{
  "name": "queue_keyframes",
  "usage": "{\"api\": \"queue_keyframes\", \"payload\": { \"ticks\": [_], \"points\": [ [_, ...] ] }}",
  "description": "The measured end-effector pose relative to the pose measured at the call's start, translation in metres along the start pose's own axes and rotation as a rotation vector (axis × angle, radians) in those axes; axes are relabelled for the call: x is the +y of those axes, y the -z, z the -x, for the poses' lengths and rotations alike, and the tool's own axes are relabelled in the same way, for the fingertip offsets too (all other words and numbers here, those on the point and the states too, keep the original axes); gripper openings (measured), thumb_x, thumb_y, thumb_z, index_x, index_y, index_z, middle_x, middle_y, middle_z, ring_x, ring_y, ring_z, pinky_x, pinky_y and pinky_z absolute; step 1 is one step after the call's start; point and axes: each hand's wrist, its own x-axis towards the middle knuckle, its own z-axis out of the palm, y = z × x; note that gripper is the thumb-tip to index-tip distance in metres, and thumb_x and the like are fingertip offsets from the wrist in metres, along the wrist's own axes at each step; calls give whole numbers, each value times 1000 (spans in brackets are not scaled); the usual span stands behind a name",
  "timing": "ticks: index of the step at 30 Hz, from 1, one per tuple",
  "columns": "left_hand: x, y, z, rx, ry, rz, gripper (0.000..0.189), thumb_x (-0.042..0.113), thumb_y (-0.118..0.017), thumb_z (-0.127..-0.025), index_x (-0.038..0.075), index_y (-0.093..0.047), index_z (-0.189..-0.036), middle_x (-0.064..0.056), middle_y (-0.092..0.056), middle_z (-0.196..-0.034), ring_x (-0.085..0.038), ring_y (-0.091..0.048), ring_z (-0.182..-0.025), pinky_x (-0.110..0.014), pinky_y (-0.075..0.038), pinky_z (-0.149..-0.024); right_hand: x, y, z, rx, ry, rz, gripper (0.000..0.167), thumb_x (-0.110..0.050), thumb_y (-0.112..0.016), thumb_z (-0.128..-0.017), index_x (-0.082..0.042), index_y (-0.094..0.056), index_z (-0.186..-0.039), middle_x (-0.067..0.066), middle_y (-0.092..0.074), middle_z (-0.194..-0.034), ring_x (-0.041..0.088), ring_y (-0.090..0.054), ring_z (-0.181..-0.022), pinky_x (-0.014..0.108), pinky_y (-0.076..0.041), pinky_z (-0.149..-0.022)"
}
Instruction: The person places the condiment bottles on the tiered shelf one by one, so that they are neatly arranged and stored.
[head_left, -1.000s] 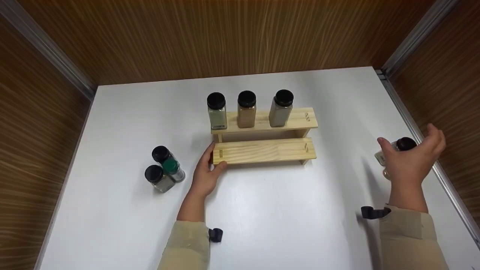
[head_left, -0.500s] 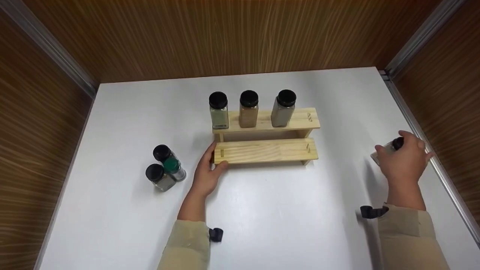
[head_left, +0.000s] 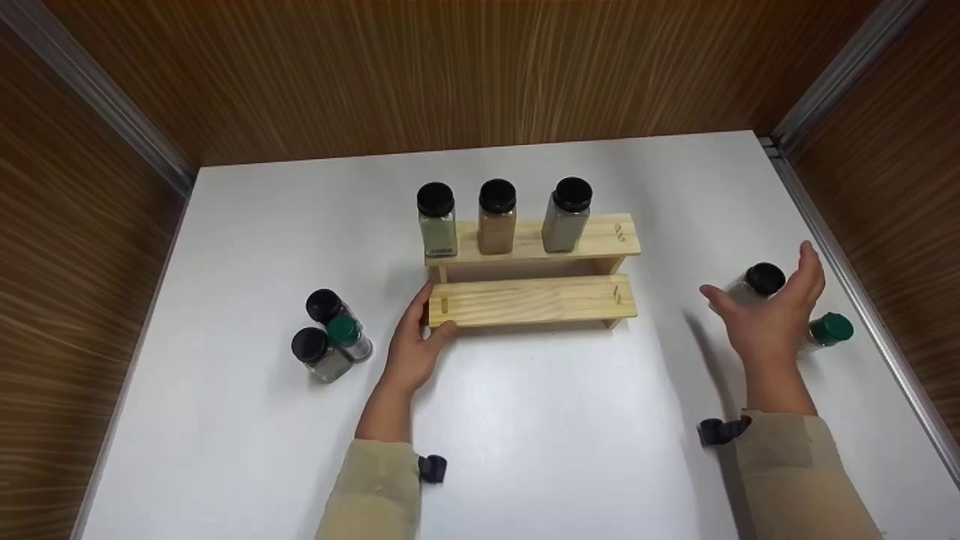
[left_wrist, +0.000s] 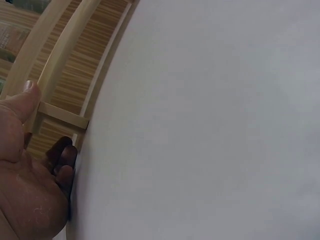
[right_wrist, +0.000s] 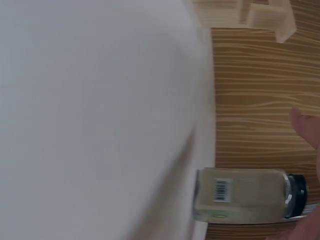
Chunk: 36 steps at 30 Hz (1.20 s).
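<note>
My left hand (head_left: 411,352) grips the left end of the two-tier wooden rack (head_left: 532,301), the thumb at its front edge and the fingers behind the end. Three black-capped spice jars stand on the upper tier: pale green (head_left: 440,234), brown (head_left: 496,231) and grey (head_left: 562,226). On the right, my right hand (head_left: 772,330) is spread around another black-capped spice jar (head_left: 742,291), thumb to its left and fingers to its right. In the right wrist view this jar (right_wrist: 245,196) stands upright, its barcode showing, with the thumb (right_wrist: 305,127) apart from it.
A green-capped jar (head_left: 831,328) stands right of my right hand, partly hidden by it. At left, two black-capped jars (head_left: 324,307) (head_left: 327,367) and a green-capped one (head_left: 352,345) stand close together. Wood-grain panels (head_left: 480,75) border the white table (head_left: 540,435).
My right hand has moved left and its fingers are spread wider. The black-capped jar there is further left, and the green-capped jar beside it shows now. My left hand stays on the rack.
</note>
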Motion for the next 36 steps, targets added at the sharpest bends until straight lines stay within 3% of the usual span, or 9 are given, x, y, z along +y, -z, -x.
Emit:
{"api": "queue_keyframes", "payload": {
  "ticks": [5, 9, 13, 17, 22, 29, 36],
  "points": [
    [0, 1, 0, -2, 1, -7, 78, 17, -72, -103, 6, -29, -168, -22, -35, -167, -36, -33, -153, -49, -27, -123, 9, -10, 1, -2, -84, -54, 134, -28, -95, -81, -29, 6, -169, -6, 4, -175, 8, 6, -160, 25, -14, -125],
    [-2, 1, -1, -4, -9, -14, 78, 18, -71, -103, 5, -29, -167, -23, -35, -166, -36, -35, -152, -50, -28, -123, 13, -14, 1, -18, -184, -136, 131, -25, -92, -84, -30, 8, -168, -3, 2, -175, 12, 1, -161, 27, -17, -125],
    [-3, 2, -1, -3, -19, -14, 77, 18, -71, -104, 4, -29, -167, -23, -35, -166, -37, -36, -151, -51, -28, -123, 17, -18, 1, -1, -276, -227, 122, -23, -91, -85, -32, 0, -167, 2, -7, -174, 17, -13, -160, 30, -24, -123],
    [-4, 1, -1, -2, -29, -6, 77, 17, -71, -104, 4, -29, -167, -23, -38, -164, -36, -39, -149, -50, -30, -122, 21, -20, 0, 31, -325, -253, 100, -23, -87, -89, -27, -18, -162, 4, -20, -171, 16, -19, -157, 33, -23, -124],
    [-3, 1, -1, -1, -37, 3, 77, 15, -72, -103, 3, -29, -167, -24, -40, -162, -36, -42, -145, -50, -31, -120, 26, -21, -2, 38, -316, -216, 80, -27, -82, -94, -21, -32, -157, 3, -30, -168, 11, -22, -155, 34, -20, -125],
    [-3, 1, -1, -9, -27, 4, 78, 17, -71, -104, 4, -28, -167, -24, -40, -163, -36, -41, -147, -51, -30, -121, 25, -25, 1, 65, -273, -212, 73, -21, -85, -90, -17, -46, -152, 7, -44, -157, 22, -46, -139, 31, -40, -111],
    [-2, 1, -1, -9, -15, 32, 78, 13, -72, -103, 4, -28, -167, -23, -42, -161, -35, -43, -143, -49, -31, -119, 18, -29, 8, 17, -241, -212, 71, -14, -86, -88, -19, -56, -153, 4, -57, -142, 16, -57, -119, 26, -45, -101]
  ]
}}
